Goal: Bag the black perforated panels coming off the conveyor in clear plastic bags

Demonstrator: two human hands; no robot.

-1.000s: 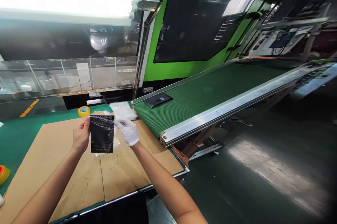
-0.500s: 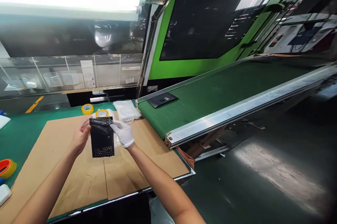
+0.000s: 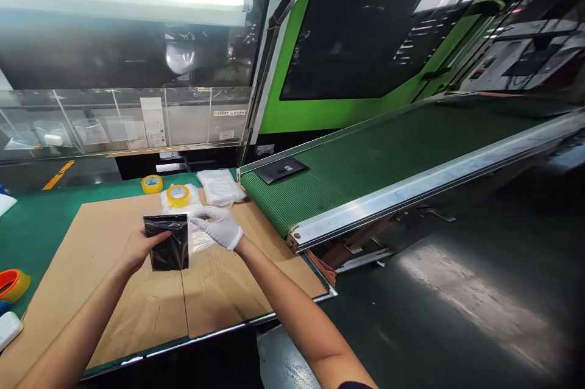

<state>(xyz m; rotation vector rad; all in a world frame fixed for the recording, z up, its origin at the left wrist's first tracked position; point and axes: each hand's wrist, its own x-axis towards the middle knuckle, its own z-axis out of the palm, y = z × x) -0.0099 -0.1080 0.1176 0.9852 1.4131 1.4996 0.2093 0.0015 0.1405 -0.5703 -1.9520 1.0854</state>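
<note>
My left hand (image 3: pixel 139 246), ungloved, grips a flat black panel (image 3: pixel 170 255) by its left side, thumb across the front. The panel stands roughly upright above the cardboard, and its shiny, creased-looking front suggests clear film over it. At its upper right edge is my right hand (image 3: pixel 219 225) in a white glove, thumb and fingers pinched together; what they hold is too small to make out. Clear plastic bags (image 3: pixel 201 241) lie behind the right hand. Another black panel (image 3: pixel 281 170) rests flat on the green conveyor belt (image 3: pixel 347 163).
Brown cardboard (image 3: pixel 114 303) covers the green table (image 3: pixel 41 224). Behind my hands are a yellow tape roll (image 3: pixel 177 195), a second tape roll (image 3: pixel 152 184) and a white bag stack (image 3: pixel 221 186). A red-and-yellow tape roll (image 3: pixel 16 285) sits far left. The conveyor's metal rail (image 3: pixel 388 194) borders the right.
The panel has come lower and slightly left, and its front now looks smooth and glossy instead of slotted. My left thumb has moved onto its front; my right hand has shifted slightly right.
</note>
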